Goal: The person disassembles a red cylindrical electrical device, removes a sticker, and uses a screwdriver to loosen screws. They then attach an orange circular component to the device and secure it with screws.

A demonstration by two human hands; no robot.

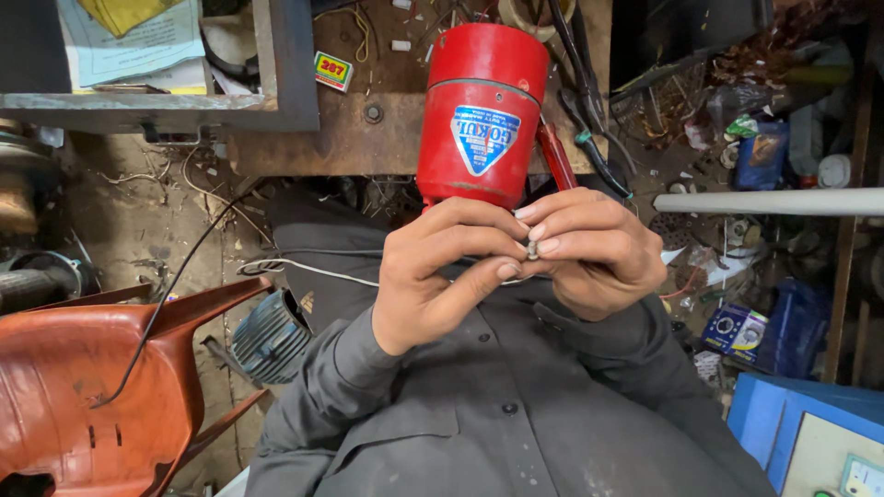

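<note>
Nearest, shirt (516, 414): grey, buttoned, filling the bottom of the view.
Left hand (442, 276): fingers curled, thumb and forefinger pinched on a small metal part (532, 250).
Right hand (594, 253): fingertips closed on the same part from the other side, touching the left hand.
Part: held between both hands in front of the chest; too small to tell its kind, perhaps a screw.
Wire (313, 269): white, running left from under the hands.
Chair (101, 387): orange plastic, lower left.
Motor (479, 115): red cylinder just beyond the hands, at the bench (304, 138) front edge.
Pliers (589, 101): on the bench, right of the motor.
Pipe (764, 202): white, far right.
</note>
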